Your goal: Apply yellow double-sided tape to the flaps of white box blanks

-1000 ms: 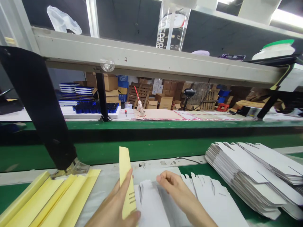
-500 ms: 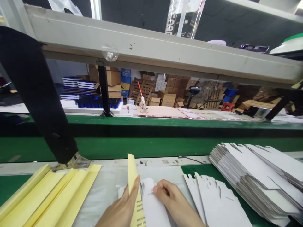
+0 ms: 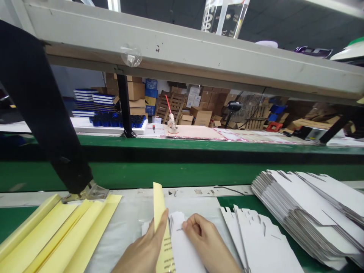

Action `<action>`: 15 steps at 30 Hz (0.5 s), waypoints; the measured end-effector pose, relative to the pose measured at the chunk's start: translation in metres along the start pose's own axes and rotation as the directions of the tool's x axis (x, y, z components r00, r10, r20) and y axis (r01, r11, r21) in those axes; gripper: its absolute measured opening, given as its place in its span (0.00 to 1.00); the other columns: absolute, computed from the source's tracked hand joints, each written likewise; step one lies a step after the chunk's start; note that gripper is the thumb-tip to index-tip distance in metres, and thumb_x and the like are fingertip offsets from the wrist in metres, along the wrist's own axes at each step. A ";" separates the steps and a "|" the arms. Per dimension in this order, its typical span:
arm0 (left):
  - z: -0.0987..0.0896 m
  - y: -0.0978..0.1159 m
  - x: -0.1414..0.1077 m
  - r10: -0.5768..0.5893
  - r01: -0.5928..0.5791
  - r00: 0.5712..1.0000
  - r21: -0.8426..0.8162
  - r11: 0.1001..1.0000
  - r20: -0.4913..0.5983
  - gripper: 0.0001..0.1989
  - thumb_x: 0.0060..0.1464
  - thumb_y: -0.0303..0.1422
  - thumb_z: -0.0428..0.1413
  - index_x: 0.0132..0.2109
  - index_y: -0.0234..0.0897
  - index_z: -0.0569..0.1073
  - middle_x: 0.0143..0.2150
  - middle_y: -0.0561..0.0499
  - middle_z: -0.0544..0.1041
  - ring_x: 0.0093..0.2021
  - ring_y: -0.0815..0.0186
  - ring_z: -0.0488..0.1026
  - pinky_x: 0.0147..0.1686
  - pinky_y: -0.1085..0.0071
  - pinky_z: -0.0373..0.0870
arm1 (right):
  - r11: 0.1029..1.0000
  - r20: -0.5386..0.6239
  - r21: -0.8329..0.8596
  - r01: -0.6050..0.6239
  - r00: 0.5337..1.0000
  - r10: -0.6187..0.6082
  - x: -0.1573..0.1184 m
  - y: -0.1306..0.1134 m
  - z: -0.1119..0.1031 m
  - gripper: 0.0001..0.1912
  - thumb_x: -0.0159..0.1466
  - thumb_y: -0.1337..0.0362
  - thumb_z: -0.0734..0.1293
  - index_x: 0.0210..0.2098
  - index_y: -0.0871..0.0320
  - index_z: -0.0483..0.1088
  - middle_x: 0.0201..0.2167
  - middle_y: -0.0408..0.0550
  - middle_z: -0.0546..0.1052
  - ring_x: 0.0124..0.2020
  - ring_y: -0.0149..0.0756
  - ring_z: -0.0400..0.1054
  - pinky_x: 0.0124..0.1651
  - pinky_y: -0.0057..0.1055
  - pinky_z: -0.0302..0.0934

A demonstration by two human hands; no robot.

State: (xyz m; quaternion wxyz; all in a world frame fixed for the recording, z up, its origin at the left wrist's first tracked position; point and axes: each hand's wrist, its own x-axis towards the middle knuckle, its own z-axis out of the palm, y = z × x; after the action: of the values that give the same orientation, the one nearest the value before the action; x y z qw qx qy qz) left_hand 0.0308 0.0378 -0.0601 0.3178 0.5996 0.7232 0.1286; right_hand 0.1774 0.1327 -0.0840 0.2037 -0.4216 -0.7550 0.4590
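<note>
My left hand (image 3: 145, 244) is closed on a folded yellow paper strip (image 3: 164, 242) with dark print on its lower part, which stands on edge. Right beside the strip is a white cardboard piece (image 3: 184, 246) with a rounded top and a small slit. My right hand (image 3: 203, 237) pinches at that slit with thumb and forefinger, its other fingers curled. Whether anything small sits between those fingertips is hidden. Under both hands lies a pale translucent plastic sheet (image 3: 127, 223).
Folded yellow sheets (image 3: 65, 235) lie at the left. At the right are a few white flat cartons (image 3: 264, 242) and a tall stack of them (image 3: 307, 216). A black post (image 3: 57, 125) rises at the left, and a grey shelf beam (image 3: 182, 49) crosses above.
The view has tipped slightly, so the shelf sits a little higher. My right thumb and fingers have shifted slightly left on the white piece; my left hand keeps its hold.
</note>
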 end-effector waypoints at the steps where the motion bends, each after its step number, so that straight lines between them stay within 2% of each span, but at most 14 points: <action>1: 0.000 0.000 0.000 -0.003 0.003 1.000 0.002 1.000 -0.001 0.46 0.39 0.23 0.55 0.62 0.29 0.38 0.63 0.30 0.47 0.51 0.47 0.66 0.43 0.56 0.67 | 1.000 -0.005 -0.008 0.000 1.000 0.000 0.000 0.000 0.001 0.15 0.60 0.57 0.57 0.20 0.56 0.53 0.18 0.35 0.53 0.23 0.29 0.49 0.24 0.25 0.46; 9: 0.001 0.001 0.000 -0.028 0.028 0.999 0.002 1.000 -0.037 0.46 0.37 0.25 0.56 0.63 0.34 0.42 0.63 0.38 0.49 0.52 0.53 0.65 0.44 0.62 0.67 | 0.989 -0.069 -0.145 -0.007 0.998 -0.003 0.002 0.003 0.004 0.11 0.59 0.61 0.57 0.21 0.55 0.55 0.18 0.37 0.56 0.22 0.31 0.53 0.25 0.26 0.47; 12: 0.003 0.001 0.000 -0.043 0.043 0.999 0.030 0.999 -0.030 0.46 0.38 0.26 0.56 0.63 0.35 0.41 0.63 0.36 0.49 0.50 0.51 0.67 0.42 0.61 0.68 | 0.998 -0.064 -0.063 -0.024 0.998 0.020 0.002 0.005 0.002 0.06 0.60 0.59 0.57 0.30 0.54 0.56 0.19 0.36 0.57 0.22 0.32 0.56 0.25 0.25 0.49; 15: 0.006 0.000 0.002 -0.065 0.066 0.998 0.068 0.995 -0.017 0.45 0.40 0.27 0.55 0.63 0.39 0.40 0.62 0.33 0.51 0.49 0.46 0.68 0.39 0.57 0.69 | 0.998 -0.054 -0.048 -0.035 0.998 0.032 0.003 0.007 0.002 0.11 0.60 0.54 0.58 0.36 0.52 0.54 0.18 0.34 0.56 0.22 0.33 0.56 0.24 0.25 0.49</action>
State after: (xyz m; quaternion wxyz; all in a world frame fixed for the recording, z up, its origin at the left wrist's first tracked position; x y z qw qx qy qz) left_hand 0.0343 0.0382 -0.0647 0.2956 0.5852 0.7487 0.0976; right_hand 0.1773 0.1356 -0.0912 0.2055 -0.4510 -0.7532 0.4324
